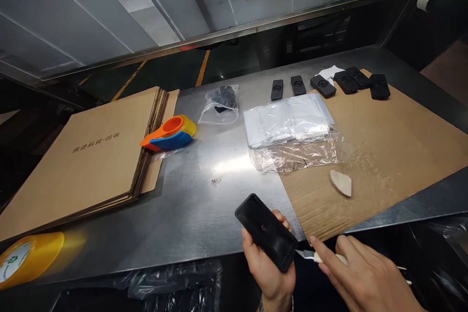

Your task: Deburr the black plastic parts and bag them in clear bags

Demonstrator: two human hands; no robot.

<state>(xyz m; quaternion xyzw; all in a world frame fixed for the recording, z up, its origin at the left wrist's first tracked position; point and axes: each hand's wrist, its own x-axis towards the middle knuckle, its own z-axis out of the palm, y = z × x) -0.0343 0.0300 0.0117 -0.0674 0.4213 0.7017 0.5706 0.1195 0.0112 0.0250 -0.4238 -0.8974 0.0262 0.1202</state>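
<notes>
A black oblong plastic housing [268, 231] lies tilted in my left hand [268, 273], with its hollow side up and a small round hole near its middle. My fingers and thumb are closed round its long edges. Between the fingers of my right hand [365, 273] is a craft knife [310, 255] with a pale handle and a short pointed blade. The blade's tip is at the housing's lower right edge; whether it touches I cannot tell. Just above my right hand, a beige wedge-shaped pad [341, 183] rests on a flat cardboard sheet [395, 156].
Several black parts [323, 86] stand along the back of the metal table [204, 195]. Clear plastic bags [288, 119] lie stacked mid-table, near a bagged black part [224, 100]. Left are flattened cartons [95, 151], a tape dispenser [170, 132] and a yellow tape roll [32, 258].
</notes>
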